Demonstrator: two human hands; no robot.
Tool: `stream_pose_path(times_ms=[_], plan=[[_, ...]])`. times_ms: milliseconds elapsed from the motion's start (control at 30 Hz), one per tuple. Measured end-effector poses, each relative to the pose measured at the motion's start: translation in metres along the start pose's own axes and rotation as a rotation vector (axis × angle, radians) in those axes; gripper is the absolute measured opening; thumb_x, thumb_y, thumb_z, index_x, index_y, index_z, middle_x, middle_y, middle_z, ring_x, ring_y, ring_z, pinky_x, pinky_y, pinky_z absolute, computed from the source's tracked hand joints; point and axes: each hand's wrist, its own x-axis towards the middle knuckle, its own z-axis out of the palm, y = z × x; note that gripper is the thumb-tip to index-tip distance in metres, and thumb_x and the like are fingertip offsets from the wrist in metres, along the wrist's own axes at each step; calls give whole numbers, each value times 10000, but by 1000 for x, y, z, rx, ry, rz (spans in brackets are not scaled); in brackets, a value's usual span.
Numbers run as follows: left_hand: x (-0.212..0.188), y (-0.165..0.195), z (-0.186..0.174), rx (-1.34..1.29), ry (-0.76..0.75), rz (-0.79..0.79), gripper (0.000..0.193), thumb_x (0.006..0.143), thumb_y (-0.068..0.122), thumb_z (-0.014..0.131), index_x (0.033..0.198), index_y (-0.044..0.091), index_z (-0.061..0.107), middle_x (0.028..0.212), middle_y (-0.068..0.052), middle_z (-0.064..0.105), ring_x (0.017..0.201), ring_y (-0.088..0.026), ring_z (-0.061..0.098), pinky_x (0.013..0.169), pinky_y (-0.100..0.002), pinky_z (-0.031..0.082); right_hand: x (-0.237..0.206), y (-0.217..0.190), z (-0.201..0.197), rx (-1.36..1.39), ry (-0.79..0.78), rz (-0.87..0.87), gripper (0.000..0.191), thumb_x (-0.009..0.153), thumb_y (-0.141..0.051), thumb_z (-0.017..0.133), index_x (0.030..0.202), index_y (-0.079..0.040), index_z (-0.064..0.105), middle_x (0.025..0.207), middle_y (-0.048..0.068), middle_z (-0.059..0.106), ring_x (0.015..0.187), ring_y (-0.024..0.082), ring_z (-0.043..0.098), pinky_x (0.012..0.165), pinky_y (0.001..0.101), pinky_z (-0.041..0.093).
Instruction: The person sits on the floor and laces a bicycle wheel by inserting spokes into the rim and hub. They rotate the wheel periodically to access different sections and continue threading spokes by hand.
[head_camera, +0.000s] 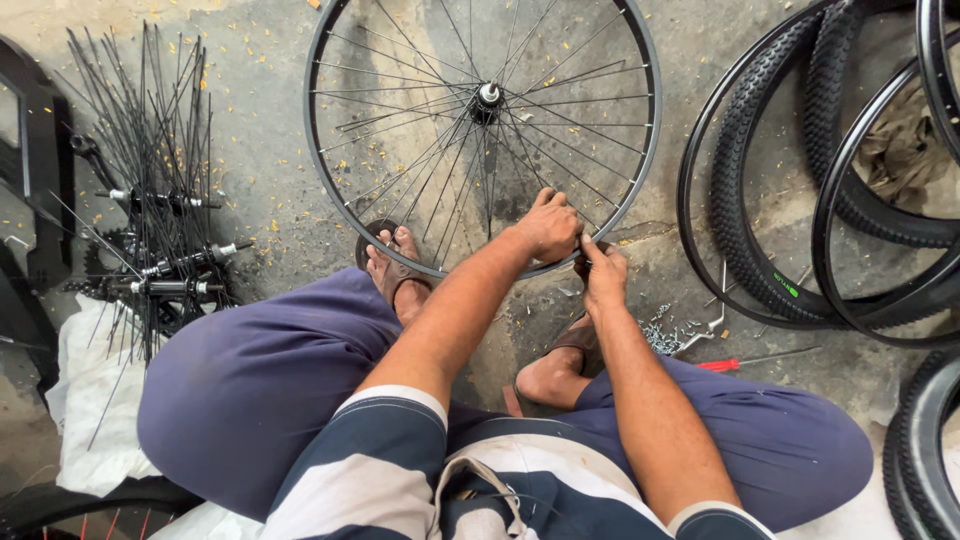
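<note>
A spoked bicycle wheel (345, 190) with a dark rim and central hub (487, 97) stands upright on the concrete in front of me, its lower edge between my sandalled feet. My left hand (550, 226) is closed over the rim's bottom edge, near the spokes. My right hand (604, 273) sits just right of it, fingers pinched at the rim; whatever small thing it pinches is hidden. I am squatting, with blue trousers filling the lower view.
Loose spokes and several hubs (160, 180) lie at left over a white sack (90, 400). Black tyres and rims (760, 200) are stacked at right. A pile of small metal nipples (662, 332) and a red-handled screwdriver (745, 361) lie near my right foot.
</note>
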Motion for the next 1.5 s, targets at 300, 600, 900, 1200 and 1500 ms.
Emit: stream_pose_path(times_ms=[300,600,900,1200,1500], plan=[[-13,1,-27,-22,739,-236,113,832,150,678,929,92,679,1040,-146,623,1065,-338,540,936,-481,420,20,-12,-15,55,28,-26,172,952,-229,745,929,-75,672,762,-17,615,621,117,564,574,264,469],[-20,-35,-46,-365,713,-952,332,894,260,674,1102,40,539,1055,-197,667,988,-427,659,840,-533,503,25,-14,-24,14,73,-30,179,940,-230,753,899,-89,650,774,-11,626,630,127,573,574,285,479],[-20,-38,-35,-212,697,-892,168,931,155,527,1086,98,562,1092,-192,645,878,-449,684,750,-576,519,27,-12,-27,-102,69,-73,194,933,-227,767,924,-51,688,774,2,638,618,122,564,568,281,473],[-56,-52,-52,248,876,-556,270,880,90,570,1143,82,626,1080,-129,600,925,-335,628,793,-444,507,29,-7,-34,-135,68,-92,217,942,-237,771,923,-33,699,775,5,645,617,123,560,567,280,470],[-61,-59,-35,589,586,-506,158,859,142,592,966,68,683,962,-80,600,931,-241,602,745,-359,485,28,-8,-35,-130,62,-87,232,933,-246,776,936,-25,705,783,3,642,632,121,569,577,279,486]])
